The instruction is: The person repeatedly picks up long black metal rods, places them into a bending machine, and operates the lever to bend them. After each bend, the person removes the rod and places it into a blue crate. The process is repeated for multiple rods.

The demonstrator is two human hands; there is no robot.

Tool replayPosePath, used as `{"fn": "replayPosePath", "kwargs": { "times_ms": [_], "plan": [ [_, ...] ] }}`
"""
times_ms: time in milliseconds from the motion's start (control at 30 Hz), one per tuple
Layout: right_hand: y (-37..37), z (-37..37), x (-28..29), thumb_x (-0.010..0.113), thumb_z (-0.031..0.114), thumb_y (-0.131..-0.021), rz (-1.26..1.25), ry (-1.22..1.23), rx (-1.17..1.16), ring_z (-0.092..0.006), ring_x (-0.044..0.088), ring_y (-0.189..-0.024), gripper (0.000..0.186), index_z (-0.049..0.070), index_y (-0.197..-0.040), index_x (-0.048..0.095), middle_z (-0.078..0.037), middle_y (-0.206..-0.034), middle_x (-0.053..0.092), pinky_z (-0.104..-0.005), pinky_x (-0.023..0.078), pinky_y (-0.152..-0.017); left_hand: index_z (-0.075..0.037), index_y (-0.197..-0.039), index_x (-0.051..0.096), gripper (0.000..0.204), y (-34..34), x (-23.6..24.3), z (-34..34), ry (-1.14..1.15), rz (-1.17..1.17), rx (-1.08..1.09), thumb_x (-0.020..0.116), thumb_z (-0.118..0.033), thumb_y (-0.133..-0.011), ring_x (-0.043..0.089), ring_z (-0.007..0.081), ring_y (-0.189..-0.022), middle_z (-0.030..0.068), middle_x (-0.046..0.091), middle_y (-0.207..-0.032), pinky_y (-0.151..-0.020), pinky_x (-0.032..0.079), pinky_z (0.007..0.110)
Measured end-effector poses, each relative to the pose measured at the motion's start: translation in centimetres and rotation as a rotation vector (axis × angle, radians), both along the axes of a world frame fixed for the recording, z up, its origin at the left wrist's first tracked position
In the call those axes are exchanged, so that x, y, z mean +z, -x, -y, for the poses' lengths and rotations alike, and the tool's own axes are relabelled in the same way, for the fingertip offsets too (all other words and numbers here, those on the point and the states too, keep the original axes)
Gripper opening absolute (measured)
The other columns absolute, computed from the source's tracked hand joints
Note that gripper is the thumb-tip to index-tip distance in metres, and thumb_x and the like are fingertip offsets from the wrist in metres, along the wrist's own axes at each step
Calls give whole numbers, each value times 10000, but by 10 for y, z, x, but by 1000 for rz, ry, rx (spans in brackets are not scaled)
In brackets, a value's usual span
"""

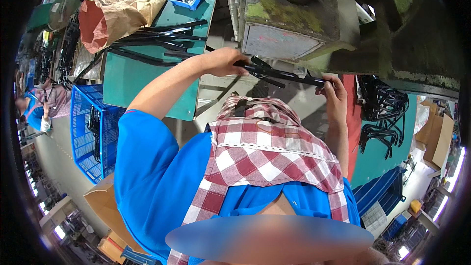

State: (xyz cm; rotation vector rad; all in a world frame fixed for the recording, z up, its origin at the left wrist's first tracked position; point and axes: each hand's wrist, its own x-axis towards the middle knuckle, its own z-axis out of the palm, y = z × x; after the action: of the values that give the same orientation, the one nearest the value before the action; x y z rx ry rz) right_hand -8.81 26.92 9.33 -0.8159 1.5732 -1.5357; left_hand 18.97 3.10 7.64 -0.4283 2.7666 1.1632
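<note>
Between my two hands a slim black metal bar assembly (282, 74) lies nearly level, just in front of a worn, green-stained machine (282, 39). My left hand (226, 62) is closed around its left end, the fingers curled over the bar. At the other end, my right hand (334, 90) pinches the tip between thumb and fingers. A second thin black piece branches off the bar near its middle. How the bar meets the machine cannot be made out. Left of my left hand, several loose black bars (167, 44) lie on a green table (147, 91).
A brown paper sack (115, 19) and a small blue bin (188, 6) of small metal parts stand on the left table. Bent black frames (385, 103) pile on a green table at right. A blue crate (81, 132) stands at left; another person (37, 110) is beyond.
</note>
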Motion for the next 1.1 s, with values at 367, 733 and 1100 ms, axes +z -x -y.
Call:
{"fn": "replayPosePath", "kwargs": {
  "times_ms": [367, 733, 1100],
  "plan": [
    [14, -1, -13, 579, 170, -937, -343, -120, 60, -55, 452, -608, 184, -1, -900, 632, 26, -680, 519, -211, 365, -555, 19, -859, 626, 416, 2, -31, 1, 324, -254, 79, 572, -392, -891, 591, 427, -760, 243, 609, -751, -685, 471, 483],
    [28, 11, -36, 526, 247, -958, -345, -283, -82, -34, 395, -470, 319, 38, -732, 608, 39, -537, 460, -214, 282, -433, -96, -910, 675, 208, 22, -35, 30, -25, -212, 36, 537, -242, -857, 638, 178, -572, 58, 667, -679, -548, 499, 310],
    [34, 10, -54, 525, 190, -955, -217, -248, -82, -70, 465, -543, 237, -4, -906, 652, 6, -659, 549, -230, 380, -520, -77, -852, 681, 259, 24, -12, 32, -39, 81, -61, 549, -299, -866, 654, 216, -689, 60, 677, -752, -650, 498, 334]
  ]
}}
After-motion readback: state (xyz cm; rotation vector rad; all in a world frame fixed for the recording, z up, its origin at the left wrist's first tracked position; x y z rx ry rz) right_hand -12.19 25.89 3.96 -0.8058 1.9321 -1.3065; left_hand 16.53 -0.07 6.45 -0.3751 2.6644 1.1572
